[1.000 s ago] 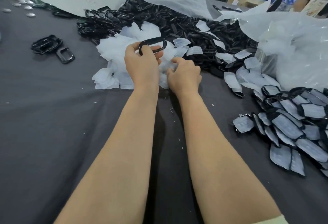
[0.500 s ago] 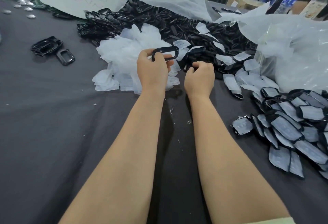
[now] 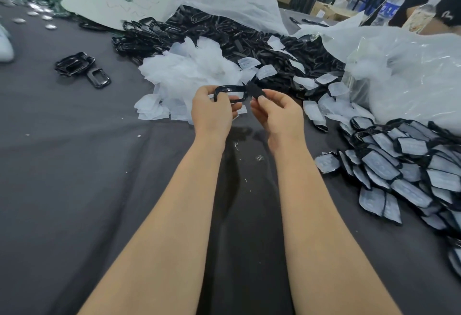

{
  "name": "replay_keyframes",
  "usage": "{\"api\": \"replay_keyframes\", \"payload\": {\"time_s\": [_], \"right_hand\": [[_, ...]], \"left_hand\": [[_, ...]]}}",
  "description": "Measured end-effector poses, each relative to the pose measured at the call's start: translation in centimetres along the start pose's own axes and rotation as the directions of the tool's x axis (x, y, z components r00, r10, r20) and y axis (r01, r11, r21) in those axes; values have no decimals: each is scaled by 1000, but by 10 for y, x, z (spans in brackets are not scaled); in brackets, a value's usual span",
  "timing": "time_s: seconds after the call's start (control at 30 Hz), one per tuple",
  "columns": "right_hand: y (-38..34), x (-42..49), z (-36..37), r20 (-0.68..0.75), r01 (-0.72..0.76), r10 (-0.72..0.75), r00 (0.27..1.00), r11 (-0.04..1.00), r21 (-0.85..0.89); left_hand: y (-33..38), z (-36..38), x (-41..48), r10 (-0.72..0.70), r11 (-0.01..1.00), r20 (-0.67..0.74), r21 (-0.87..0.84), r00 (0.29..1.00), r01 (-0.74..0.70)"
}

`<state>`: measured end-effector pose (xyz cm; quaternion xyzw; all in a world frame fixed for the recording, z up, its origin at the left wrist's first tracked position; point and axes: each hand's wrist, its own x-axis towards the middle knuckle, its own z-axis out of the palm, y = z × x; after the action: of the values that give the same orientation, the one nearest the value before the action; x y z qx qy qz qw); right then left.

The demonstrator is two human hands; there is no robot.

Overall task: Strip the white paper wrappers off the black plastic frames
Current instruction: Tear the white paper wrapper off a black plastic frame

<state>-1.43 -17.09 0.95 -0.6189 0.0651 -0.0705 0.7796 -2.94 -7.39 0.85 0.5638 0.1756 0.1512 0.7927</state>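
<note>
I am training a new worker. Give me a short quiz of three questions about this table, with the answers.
1. True or false: the left hand grips a black frame that shows no white wrapper.
2. Where does the pile of wrapped frames lie? A) right of the right hand; B) left of the left hand; C) under the forearms.
3. Fill the gap: the right hand pinches a dark piece at the frame's ____ end.
Key: 1 true; 2 A; 3 right.
</note>
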Motion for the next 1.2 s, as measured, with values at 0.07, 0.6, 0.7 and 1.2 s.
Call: {"api": "replay_keyframes", "payload": {"time_s": [0.07, 0.6, 0.7, 1.2], "right_hand": [[3, -5, 0, -6, 26, -26, 1000, 999, -19], [9, -12, 6, 111, 315, -297, 948, 844, -434], [9, -10, 4, 9, 254, -267, 964, 904, -343], [9, -2, -2, 44, -27, 30, 999, 998, -61]], "left_hand": [[-3, -1, -2, 5, 1000, 12, 0, 1000, -5], [-17, 0, 0, 230, 957, 113, 154, 967, -246], [-17, -1, 2, 199, 965, 93, 155, 975, -212], [-15, 1, -1, 168, 961, 158, 195, 973, -197]]}}
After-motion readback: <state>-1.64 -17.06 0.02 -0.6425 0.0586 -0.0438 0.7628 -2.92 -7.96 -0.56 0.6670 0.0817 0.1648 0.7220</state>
